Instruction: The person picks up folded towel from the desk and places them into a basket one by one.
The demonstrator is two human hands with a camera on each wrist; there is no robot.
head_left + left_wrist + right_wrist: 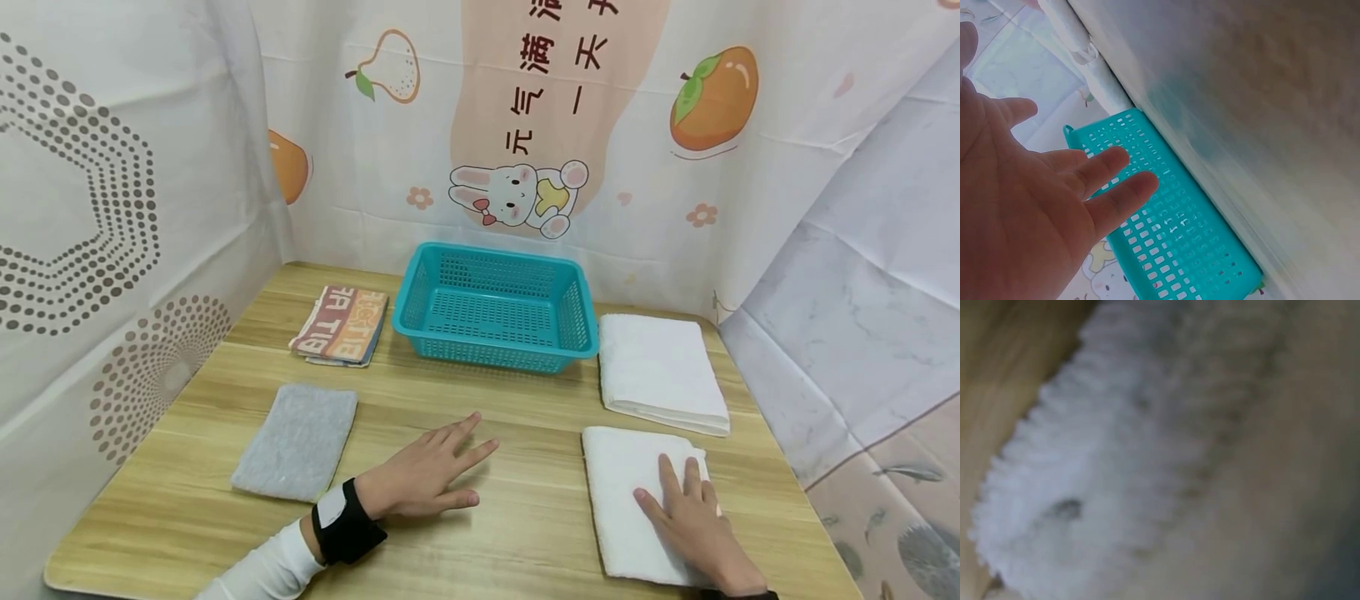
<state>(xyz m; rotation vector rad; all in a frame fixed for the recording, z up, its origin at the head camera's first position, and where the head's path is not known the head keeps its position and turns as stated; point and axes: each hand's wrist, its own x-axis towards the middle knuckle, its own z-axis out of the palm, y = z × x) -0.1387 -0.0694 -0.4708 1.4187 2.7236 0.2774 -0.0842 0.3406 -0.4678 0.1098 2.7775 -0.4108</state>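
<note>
Right now right hand (693, 517) lies flat, released, on near white towel (626, 500), long axis front-to-back; left hand (427, 479) flat, released, on bench (525, 433) beside it.

Blurred close-up — fluffy white towel (1104, 469), probably wooden tabletop (997, 375) at left

2 white towels (663, 371) lie right, 1 grey cloth (296, 442) near left, 1 printed cloth (341, 325) far left, 1 teal basket (495, 307) far centre, and 2 hands (427, 479).
</note>
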